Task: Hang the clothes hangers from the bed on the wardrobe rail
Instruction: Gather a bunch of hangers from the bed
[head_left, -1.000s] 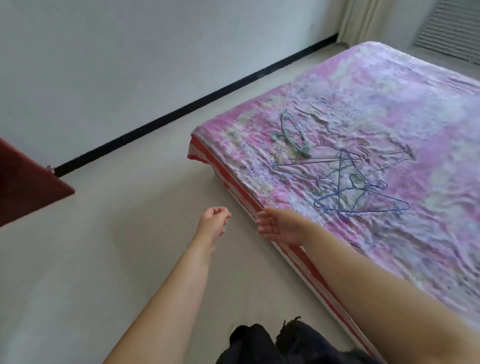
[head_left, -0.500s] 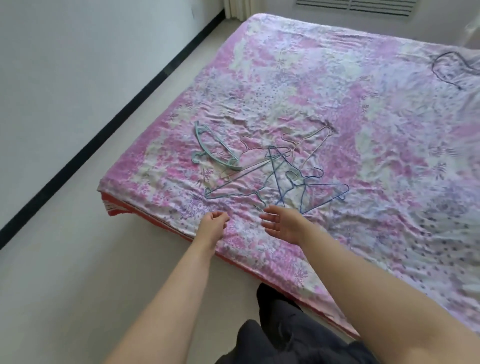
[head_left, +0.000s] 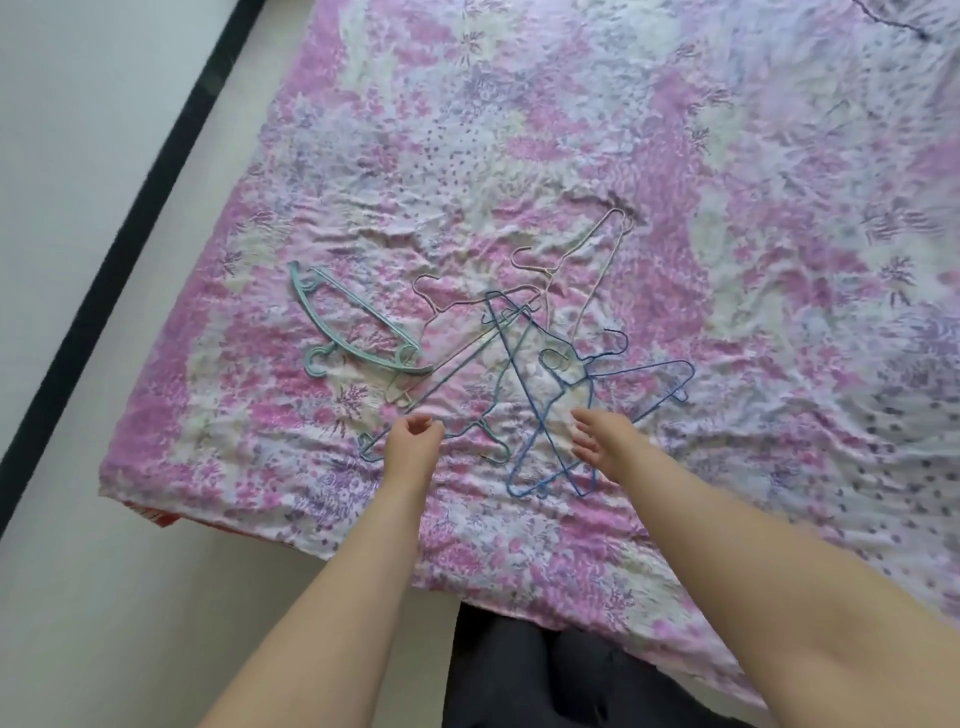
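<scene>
Head view was pointed down at a bed covered with a rumpled pink, white and lilac floral sheet, and a loose tangle of clothes hangers was seen lying near its left front part. A thick teal plastic hanger was set apart at the left of the heap, its hook turned toward the bed's edge. Blue wire hangers were crossed over one another in the middle, and pale pink wire hangers were spread behind them, farther from the person. Both bare forearms were stretched out over the sheet. The left hand was held over the near corner of a blue wire hanger, fingers loosely curled with nothing gripped; whether the wire was touched could not be told. The right hand was held released above the crossed blue wires, fingers relaxed and slightly spread, nothing grasped. Pale floor and a white wall with a black skirting board were seen at the left, and dark trousers at the bottom.
</scene>
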